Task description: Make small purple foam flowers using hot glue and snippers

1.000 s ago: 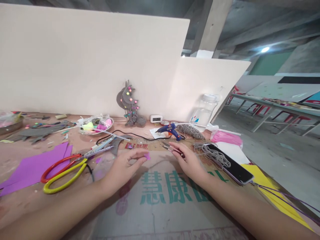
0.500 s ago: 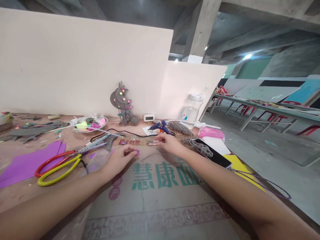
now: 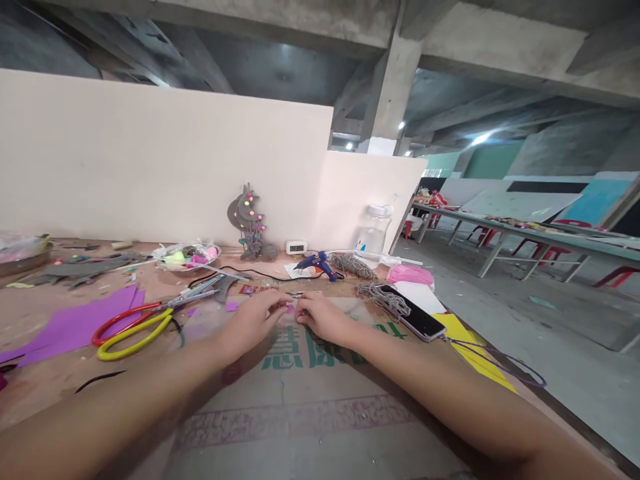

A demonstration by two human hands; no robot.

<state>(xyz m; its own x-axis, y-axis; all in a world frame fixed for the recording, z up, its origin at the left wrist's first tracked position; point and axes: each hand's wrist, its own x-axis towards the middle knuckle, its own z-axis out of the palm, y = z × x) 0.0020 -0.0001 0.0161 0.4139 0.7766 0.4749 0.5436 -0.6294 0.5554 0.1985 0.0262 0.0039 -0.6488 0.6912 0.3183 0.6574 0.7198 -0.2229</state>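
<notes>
My left hand (image 3: 257, 321) pinches a small purple piece (image 3: 290, 309) between thumb and fingertips. Beside it, my right hand (image 3: 323, 317) has its fingers curled and drawn together, nearly touching the piece; whatever they hold, if anything, is hidden. Both hands are over a clear plastic sheet (image 3: 295, 413) printed with green characters. Another purple scrap (image 3: 231, 307) lies just left of my left hand. Behind the hands is a blue glue gun (image 3: 317, 265).
Scissors with red and yellow handles (image 3: 135, 330) rest on purple sheets (image 3: 75, 327) at left. A bowl of craft bits (image 3: 187, 257), a grey moon-shaped ornament (image 3: 247, 223) and a small clock (image 3: 296, 247) stand behind. At right are a phone (image 3: 417, 317), grey yarn (image 3: 353, 265) and a bottle (image 3: 375, 229).
My right hand has come back from near the glue gun toward me and left, meeting my left hand at the purple piece. The camera view has tilted up.
</notes>
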